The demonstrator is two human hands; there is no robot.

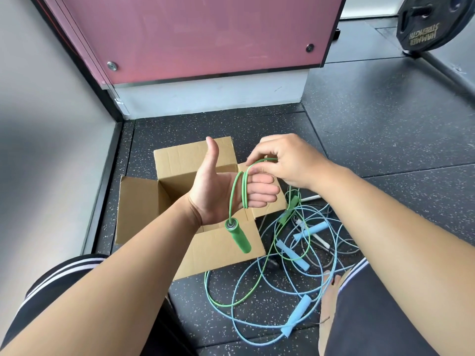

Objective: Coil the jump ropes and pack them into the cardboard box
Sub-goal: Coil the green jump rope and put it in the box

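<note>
A thin green plastic jump rope (237, 191) loops about twice around the flat, open left hand (223, 191), thumb up, its green foam handle (237, 237) dangling below the palm above the open brown cardboard box (180, 160). The right hand (285, 158), just beside the left fingertips, pinches the top loop between its fingers. The slack runs down and right to the speckled black rubber floor (385, 140), among tangled pale blue ropes (295, 278); the next wrap likely draws from there.

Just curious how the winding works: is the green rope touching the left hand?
Touching. The head view shows the green rope looped around the left hand's fingers, lying against the palm.
</note>
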